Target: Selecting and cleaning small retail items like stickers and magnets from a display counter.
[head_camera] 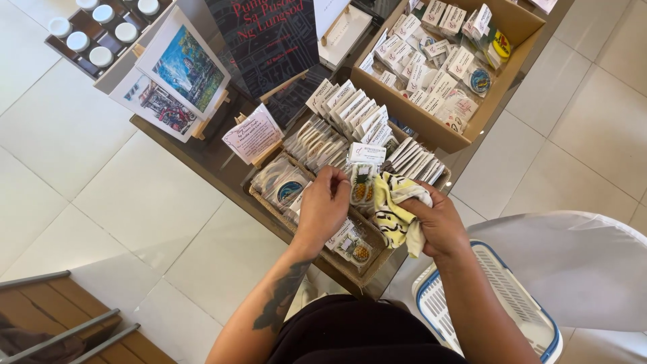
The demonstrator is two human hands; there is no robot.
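Fingers (pixel 335 176) pinch glossy packet (pixel 362 183); R hand (pixel 438 219) bunches soft cloth (pixel 394 205).

left hand (pixel 323 205) fingers: tips hidden behind packet | white basket (pixel 499 296): partly under right arm

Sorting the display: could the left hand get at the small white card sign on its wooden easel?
Probably yes. The left hand is on a pineapple packet, and the white card sign on its wooden easel stands unobstructed just beyond the woven tray.
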